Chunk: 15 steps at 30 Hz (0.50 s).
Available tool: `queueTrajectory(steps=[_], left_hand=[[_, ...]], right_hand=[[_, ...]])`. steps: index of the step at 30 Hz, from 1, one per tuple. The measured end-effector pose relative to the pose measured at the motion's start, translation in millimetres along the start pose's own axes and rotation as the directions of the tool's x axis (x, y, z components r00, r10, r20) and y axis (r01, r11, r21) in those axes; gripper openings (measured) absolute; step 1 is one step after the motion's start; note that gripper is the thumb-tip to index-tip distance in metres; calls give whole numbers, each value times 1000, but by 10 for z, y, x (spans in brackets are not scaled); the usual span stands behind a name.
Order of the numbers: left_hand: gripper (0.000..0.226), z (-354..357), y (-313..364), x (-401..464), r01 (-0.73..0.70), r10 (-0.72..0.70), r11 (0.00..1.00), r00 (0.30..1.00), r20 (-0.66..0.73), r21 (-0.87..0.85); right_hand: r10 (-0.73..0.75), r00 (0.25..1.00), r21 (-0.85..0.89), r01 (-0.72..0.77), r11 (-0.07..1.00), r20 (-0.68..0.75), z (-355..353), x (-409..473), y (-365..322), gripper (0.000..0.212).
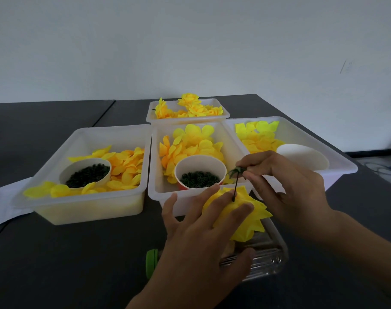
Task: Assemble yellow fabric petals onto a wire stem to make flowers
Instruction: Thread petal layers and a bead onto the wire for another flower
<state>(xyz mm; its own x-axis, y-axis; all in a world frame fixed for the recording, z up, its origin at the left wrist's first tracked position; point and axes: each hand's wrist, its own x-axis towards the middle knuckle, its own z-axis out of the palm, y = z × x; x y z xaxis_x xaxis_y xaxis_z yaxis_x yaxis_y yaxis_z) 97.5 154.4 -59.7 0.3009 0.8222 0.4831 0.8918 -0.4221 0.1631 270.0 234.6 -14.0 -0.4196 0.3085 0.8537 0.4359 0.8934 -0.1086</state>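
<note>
My left hand (203, 233) holds a bunch of yellow fabric petals (248, 217) over a clear plastic bottle; its straight fingers lie on top of the petals. A dark wire stem (235, 186) stands up through the petals' middle. My right hand (283, 181) pinches a small green leaf piece (235, 171) at the top of the stem. Loose yellow petals fill the white middle tray (155, 175), together with a red cup (200, 175) of small dark green rings.
A left tray (87, 210) holds petals and a cup of dark rings (86, 175). The right tray (337, 161) holds petals and a white bowl (303, 157). Finished flowers (190, 107) lie in the far tray. A clear bottle (263, 262) with green cap (151, 263) lies on the dark table.
</note>
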Motion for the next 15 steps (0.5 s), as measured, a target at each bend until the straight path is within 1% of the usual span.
queueTrajectory(steps=[3,5,10,15], left_hand=[[55,-1,-1,5,-3,3,1000,1000,-3,-1],[55,-1,0,9,0,0,1000,1000,-5,-4],[55,4,2,5,1,-1,1000,1000,-4,-5],[55,-2,0,10,-3,3,1000,1000,-2,-7]], right_hand=[[-17,1000,-21,17,1000,3,3,-24,17,1],[-27,1000,-39,27,999,2,11,-37,31,6],[-36,999,-71,35,997,-19,40,-28,33,11],[-105,994,-82,103,991,-27,64,7,46,12]])
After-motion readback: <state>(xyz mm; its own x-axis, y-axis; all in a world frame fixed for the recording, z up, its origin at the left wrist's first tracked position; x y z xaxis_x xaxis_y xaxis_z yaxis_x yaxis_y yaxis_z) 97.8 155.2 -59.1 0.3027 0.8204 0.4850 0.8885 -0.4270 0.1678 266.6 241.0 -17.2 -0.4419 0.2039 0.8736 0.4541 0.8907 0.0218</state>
